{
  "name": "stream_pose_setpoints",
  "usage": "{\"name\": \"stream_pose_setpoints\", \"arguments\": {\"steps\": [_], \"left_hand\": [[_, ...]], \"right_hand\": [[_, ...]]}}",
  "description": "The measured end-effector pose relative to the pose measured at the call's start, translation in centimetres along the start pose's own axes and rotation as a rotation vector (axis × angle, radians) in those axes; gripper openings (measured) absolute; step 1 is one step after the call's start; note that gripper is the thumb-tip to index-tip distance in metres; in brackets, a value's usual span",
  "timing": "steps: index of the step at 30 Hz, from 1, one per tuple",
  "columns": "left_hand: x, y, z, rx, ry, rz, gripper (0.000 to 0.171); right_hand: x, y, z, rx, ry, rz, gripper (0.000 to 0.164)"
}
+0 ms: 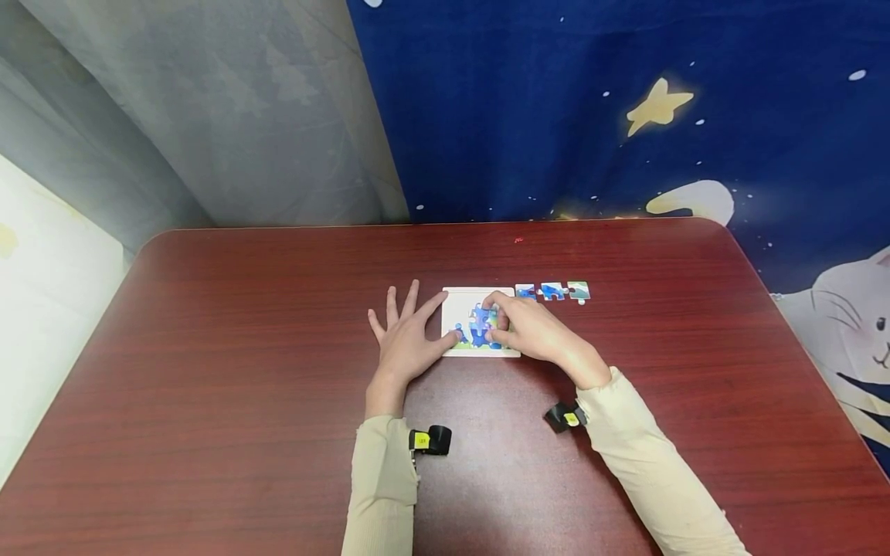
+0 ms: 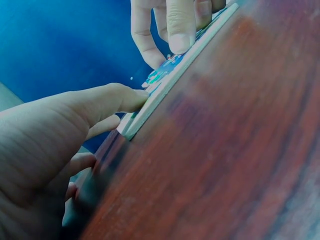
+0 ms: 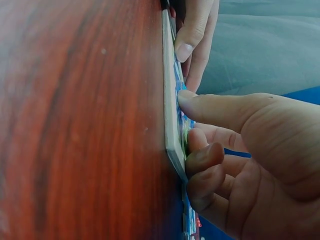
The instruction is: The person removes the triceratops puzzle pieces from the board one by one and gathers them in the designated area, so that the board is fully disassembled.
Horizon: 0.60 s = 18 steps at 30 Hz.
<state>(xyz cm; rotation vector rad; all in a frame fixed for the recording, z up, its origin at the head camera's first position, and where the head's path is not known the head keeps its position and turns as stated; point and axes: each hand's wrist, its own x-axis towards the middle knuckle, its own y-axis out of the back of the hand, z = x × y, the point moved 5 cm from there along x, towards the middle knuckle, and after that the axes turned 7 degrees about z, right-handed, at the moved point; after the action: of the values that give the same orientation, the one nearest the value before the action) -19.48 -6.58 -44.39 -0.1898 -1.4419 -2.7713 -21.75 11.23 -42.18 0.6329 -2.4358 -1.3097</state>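
Note:
A small jigsaw board (image 1: 462,301) with a white frame lies flat on the table, its lower part filled with blue and green puzzle pieces. At its left edge my left hand (image 1: 405,347) has the fingers spread on the table, while the thumb (image 2: 131,100) presses on the board's lower left corner. My right hand (image 1: 531,328) is over the board's right side, with thumb and forefinger around a blue puzzle piece (image 1: 478,318) among the fitted ones. In the right wrist view its thumb (image 3: 200,104) is down at the picture and the other fingers are curled, hiding part of the board.
Three loose puzzle pieces (image 1: 552,291) lie in a row to the right of the board's top edge. A tiny red mark (image 1: 518,240) shows near the back of the brown table (image 1: 243,347). Grey and dark blue curtains (image 1: 521,100) hang behind it.

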Motion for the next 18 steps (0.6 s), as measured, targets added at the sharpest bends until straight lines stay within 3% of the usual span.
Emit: {"name": "stream_pose_setpoints", "arguments": {"steps": [18], "left_hand": [[0.04, -0.08, -0.08, -0.012, 0.003, 0.013, 0.068]], "right_hand": [[0.1, 0.01, -0.06, -0.008, 0.012, 0.032, 0.037]]}}
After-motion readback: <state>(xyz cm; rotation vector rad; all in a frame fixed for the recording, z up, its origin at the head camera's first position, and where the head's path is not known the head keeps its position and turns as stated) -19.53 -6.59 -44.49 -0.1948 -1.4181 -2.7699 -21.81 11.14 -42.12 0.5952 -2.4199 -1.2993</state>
